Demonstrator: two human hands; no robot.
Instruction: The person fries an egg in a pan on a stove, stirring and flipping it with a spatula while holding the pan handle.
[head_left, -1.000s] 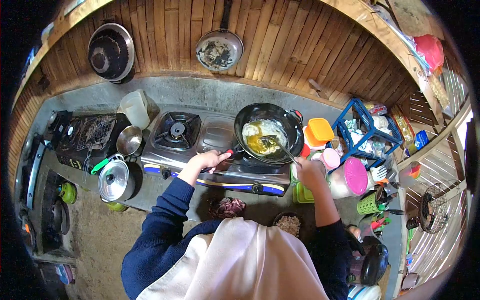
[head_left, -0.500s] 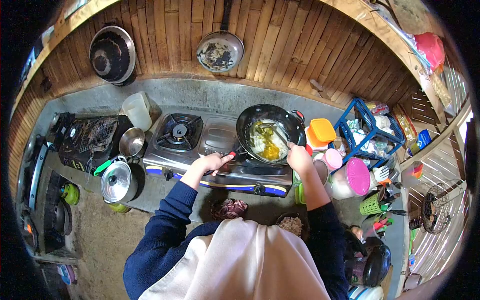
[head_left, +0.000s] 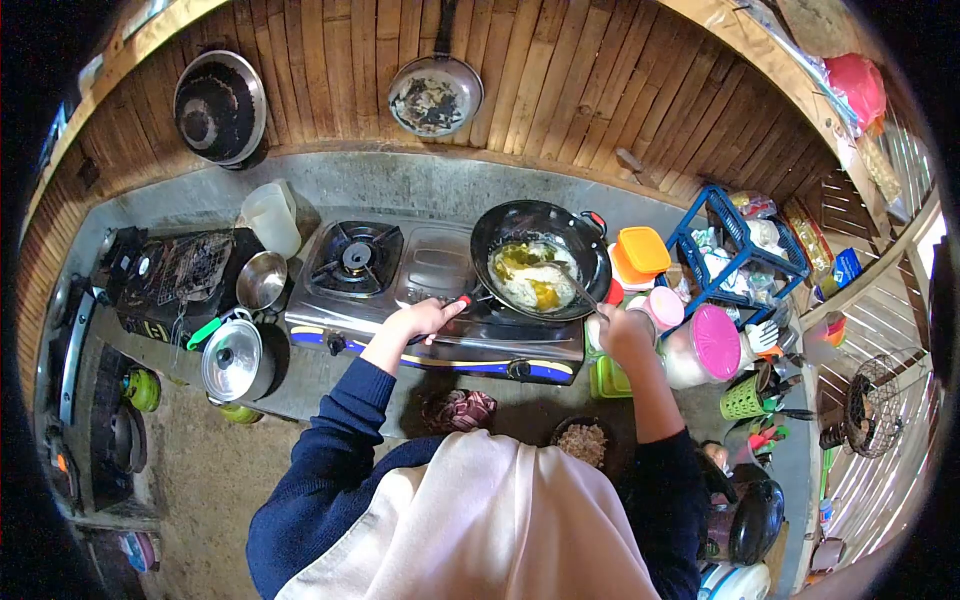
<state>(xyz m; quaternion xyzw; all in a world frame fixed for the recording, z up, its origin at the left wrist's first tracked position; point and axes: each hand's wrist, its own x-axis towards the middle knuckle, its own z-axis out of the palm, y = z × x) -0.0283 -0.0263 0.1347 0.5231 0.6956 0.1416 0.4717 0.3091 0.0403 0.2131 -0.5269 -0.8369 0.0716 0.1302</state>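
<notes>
A black wok (head_left: pixel 497 225) sits on the right burner of the gas stove (head_left: pixel 430 265). Yellow and white egg (head_left: pixel 525 285) lies in the bottom of the wok, looking partly mixed. My left hand (head_left: pixel 424 320) is closed round the wok's red-tipped handle (head_left: pixel 462 302). In my right hand (head_left: pixel 627 335), just beyond the wok's right rim, is a metal spatula (head_left: pixel 580 289); its head rests in the egg and is partly hidden.
Left of the stove stand a lidded pot (head_left: pixel 232 358) and a steel pan (head_left: pixel 263 280). Plastic tubs (head_left: pixel 643 250), a pink-lidded container (head_left: pixel 716 343) and a blue rack (head_left: pixel 735 235) crowd the right. A cloth (head_left: pixel 460 410) and a bowl of food (head_left: pixel 582 445) lie near my body.
My right hand has moved right and toward me, drawing the spatula toward the wok's right side. The egg has shifted and spread differently. My left hand keeps its grip on the handle.
</notes>
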